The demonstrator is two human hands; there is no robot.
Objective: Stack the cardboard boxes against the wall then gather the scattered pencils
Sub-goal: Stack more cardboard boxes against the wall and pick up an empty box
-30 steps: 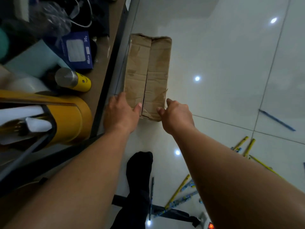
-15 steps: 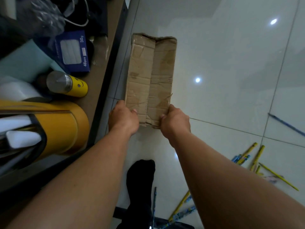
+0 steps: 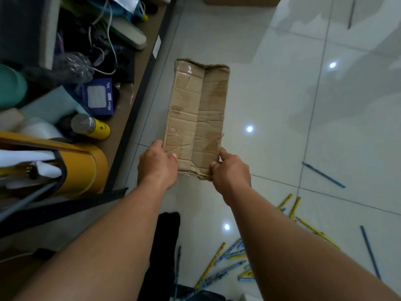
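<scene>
A long, worn cardboard box (image 3: 196, 114) is held out in front of me above the white tiled floor. My left hand (image 3: 157, 165) grips its near left corner with the thumb on top. My right hand (image 3: 230, 172) grips the near right corner, thumb on the top face. Scattered pencils lie on the floor at the lower right: yellow ones (image 3: 290, 205), a patterned cluster (image 3: 230, 257), a blue one (image 3: 323, 174) and a dark one (image 3: 370, 250). Part of another cardboard box (image 3: 240, 0) shows at the top edge.
A cluttered shelf (image 3: 130, 109) runs along the left with a yellow bottle (image 3: 93, 127), a blue packet (image 3: 98, 97), cables and a yellow container (image 3: 80, 168). My black-socked foot (image 3: 166, 242) is on the floor below the box. One grey pencil (image 3: 351, 14) lies far up right.
Both hands have shifted to grip the near corners of the box. The view has pulled back, so more floor, pencils and the far box now show.
</scene>
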